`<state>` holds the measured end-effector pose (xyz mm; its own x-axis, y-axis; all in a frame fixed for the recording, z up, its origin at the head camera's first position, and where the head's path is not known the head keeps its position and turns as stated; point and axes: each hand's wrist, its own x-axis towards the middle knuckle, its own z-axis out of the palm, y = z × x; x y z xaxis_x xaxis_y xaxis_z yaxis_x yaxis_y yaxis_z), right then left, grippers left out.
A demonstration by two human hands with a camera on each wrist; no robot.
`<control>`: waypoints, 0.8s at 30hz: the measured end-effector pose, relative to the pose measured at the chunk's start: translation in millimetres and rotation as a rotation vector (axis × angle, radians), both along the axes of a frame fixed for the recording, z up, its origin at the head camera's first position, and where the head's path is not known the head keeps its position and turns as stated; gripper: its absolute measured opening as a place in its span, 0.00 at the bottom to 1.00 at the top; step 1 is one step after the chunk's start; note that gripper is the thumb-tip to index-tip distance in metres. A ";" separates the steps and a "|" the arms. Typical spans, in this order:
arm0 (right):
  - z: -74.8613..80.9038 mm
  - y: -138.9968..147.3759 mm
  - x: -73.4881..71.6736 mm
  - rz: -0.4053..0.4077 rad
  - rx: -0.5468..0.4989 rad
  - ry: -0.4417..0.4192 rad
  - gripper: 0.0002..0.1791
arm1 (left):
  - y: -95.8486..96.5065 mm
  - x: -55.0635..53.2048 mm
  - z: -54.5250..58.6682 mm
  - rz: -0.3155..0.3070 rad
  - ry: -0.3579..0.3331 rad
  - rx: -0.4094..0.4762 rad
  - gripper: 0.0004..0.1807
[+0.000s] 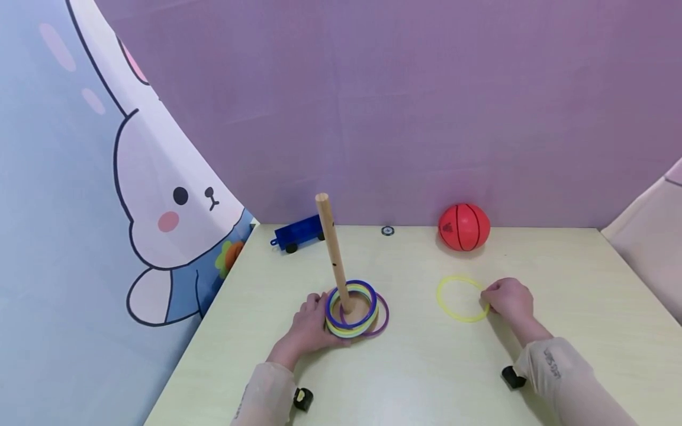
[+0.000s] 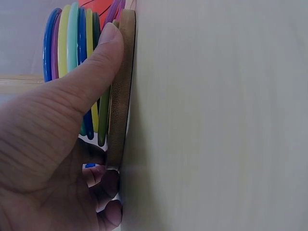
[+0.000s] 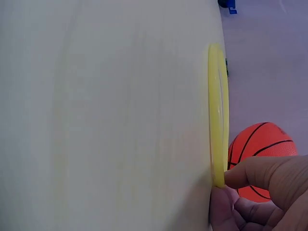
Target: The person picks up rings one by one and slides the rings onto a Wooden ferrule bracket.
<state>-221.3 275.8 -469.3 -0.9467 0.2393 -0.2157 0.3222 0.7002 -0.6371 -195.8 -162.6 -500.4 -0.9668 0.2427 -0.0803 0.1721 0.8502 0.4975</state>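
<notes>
My left hand (image 1: 309, 325) grips the round wooden base (image 2: 122, 72) of a ring-toss stand from its left side, thumb along the near edge. A wooden peg (image 1: 331, 248) rises from the base, leaning left in the head view. Around its foot several coloured plastic rings lie stacked, with a blue ring (image 1: 358, 282) on top. One purple ring (image 1: 387, 313) sticks out to the right of the pile. Over on the right, my right hand (image 1: 511, 302) pinches the right edge of a yellow ring (image 1: 439, 294) between thumb and fingers, close over the table.
At the back of the table (image 1: 415, 367) sit a red toy basketball (image 1: 464, 227) and a blue toy wagon (image 1: 298, 232). Between them lies a small round marker (image 1: 388, 231). A purple cloth (image 1: 394, 118) hangs behind; a rabbit-print cloth (image 1: 160, 195) hangs at the left.
</notes>
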 end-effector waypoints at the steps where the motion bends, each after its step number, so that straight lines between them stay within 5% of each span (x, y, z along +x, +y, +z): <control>1: -0.9 0.0 0.4 -0.003 -0.006 -0.001 0.11 | 0.2 -0.1 -0.4 0.000 -0.001 -0.001 0.69; 8: -5.9 1.8 4.5 0.000 -0.086 -0.022 0.12 | 1.3 -1.4 -2.5 0.000 -0.005 0.001 0.69; 16: -7.2 -2.8 15.4 0.061 -0.320 -0.043 0.15 | 1.0 -0.3 -1.5 -0.004 -0.002 0.000 0.69; 24: 6.1 -19.8 33.1 0.129 -0.463 0.000 0.18 | 1.4 1.2 2.7 -0.006 -0.005 -0.002 0.68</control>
